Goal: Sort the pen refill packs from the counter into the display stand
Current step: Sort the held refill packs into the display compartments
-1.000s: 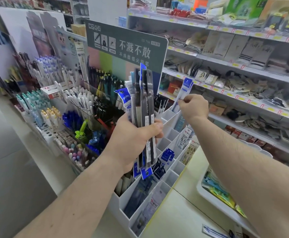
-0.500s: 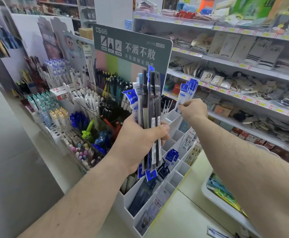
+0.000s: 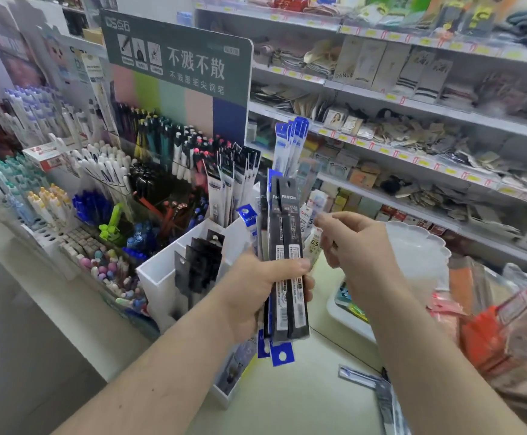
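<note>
Counter (image 3: pixel 303 400): nearest you; loose refill packs (image 3: pixel 361 378) lie flat on it, near the right forearm.
Left hand (image 3: pixel 257 285): your fingers and thumb clench a fanned bundle of pen refill packs (image 3: pixel 287 262), black packs foremost.
Bundle axis: upright, hang-tabs pointing both up and down.
Right hand (image 3: pixel 354 243): fingers loosely curled, grasping nothing; it is just right of the bundle's upper half, so the nearer hand to draw the next pack.
Display stand (image 3: pixel 158 274): white compartments directly behind the bundle.
Blue-topped packs (image 3: pixel 292 142): standing upright in a far compartment.
</note>
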Demonstrator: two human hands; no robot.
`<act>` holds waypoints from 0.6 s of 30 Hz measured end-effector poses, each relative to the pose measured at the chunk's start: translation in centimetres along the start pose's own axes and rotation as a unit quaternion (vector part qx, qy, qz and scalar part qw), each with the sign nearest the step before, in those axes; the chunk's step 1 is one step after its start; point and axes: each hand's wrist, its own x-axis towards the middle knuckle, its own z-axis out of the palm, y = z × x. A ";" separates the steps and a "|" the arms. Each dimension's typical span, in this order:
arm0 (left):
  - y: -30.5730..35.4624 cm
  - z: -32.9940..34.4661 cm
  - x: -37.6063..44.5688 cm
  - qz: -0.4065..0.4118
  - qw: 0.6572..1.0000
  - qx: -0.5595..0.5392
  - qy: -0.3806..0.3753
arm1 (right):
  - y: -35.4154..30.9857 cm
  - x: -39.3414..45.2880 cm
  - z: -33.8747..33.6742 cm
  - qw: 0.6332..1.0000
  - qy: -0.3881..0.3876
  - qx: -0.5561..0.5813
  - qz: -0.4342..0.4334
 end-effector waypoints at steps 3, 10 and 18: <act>-2.0 0.0 0.2 -0.029 0.999 0.009 -0.019 | 1.2 -2.8 -1.0 0.997 -0.068 -0.025 0.028; -4.3 -0.2 -0.2 -0.097 0.994 0.014 -0.045 | 3.7 -4.6 -2.3 0.993 -0.103 -0.043 0.026; -5.4 -1.2 -0.9 -0.102 0.993 0.049 0.033 | 5.6 -5.0 -3.7 0.991 -0.030 0.112 0.064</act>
